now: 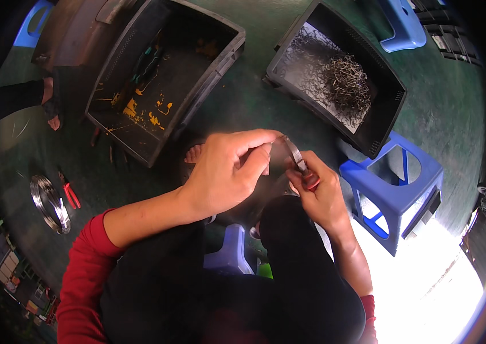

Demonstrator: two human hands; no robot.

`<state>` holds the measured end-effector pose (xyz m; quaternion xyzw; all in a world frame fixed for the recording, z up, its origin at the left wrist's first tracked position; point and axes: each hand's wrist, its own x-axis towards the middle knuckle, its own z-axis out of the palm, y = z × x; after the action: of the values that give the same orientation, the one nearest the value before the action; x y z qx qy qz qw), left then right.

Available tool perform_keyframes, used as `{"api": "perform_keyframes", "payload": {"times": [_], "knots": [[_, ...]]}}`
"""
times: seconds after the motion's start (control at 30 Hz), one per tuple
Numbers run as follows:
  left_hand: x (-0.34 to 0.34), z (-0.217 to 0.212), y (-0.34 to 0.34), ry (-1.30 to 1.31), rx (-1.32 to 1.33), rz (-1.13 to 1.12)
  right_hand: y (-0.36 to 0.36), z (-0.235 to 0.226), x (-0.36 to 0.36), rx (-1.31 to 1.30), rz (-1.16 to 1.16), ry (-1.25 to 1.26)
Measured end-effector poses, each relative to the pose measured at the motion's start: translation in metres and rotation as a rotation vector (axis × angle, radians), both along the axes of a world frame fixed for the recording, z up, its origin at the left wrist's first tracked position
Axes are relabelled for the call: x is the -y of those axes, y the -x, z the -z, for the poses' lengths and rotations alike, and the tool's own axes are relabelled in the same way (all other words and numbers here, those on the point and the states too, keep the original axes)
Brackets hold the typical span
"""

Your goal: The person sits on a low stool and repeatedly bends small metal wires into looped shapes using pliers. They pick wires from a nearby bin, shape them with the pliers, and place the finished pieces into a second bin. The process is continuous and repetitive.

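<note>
Green floor; wire loop (292,150) btwn hands: L hand (226,172) pinches it, R hand (320,192) clamped on pliers (307,176).

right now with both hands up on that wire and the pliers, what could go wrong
The left hand pinches the wire loop right beside the red-handled pliers in the right hand, so a slip could nip the fingers. The work sits above a bare foot, so a dropped piece might land on it. The springy wire could also snap back toward the hands.
</note>
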<state>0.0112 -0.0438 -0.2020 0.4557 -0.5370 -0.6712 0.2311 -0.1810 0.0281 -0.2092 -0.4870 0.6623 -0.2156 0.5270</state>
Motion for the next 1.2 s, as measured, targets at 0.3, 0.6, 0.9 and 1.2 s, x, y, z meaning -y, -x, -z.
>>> {"api": "perform_keyframes", "payload": {"times": [0.3, 0.6, 0.9, 1.2], "knots": [[0.034, 0.007, -0.007, -0.233, -0.022, 0.209, 0.024, 0.008, 0.013, 0.234, -0.103, -0.167], [0.037, 0.024, -0.013, -0.373, -0.049, -0.013, 0.019, 0.019, 0.002, 0.204, -0.038, -0.196], [0.038, 0.023, -0.015, -0.475, -0.088, -0.060, 0.009, 0.005, 0.009, -0.086, -0.055, -0.045], [0.026, 0.025, -0.010, -0.150, 0.070, 0.027, 0.006, 0.005, 0.012, -0.301, -0.112, 0.096]]}}
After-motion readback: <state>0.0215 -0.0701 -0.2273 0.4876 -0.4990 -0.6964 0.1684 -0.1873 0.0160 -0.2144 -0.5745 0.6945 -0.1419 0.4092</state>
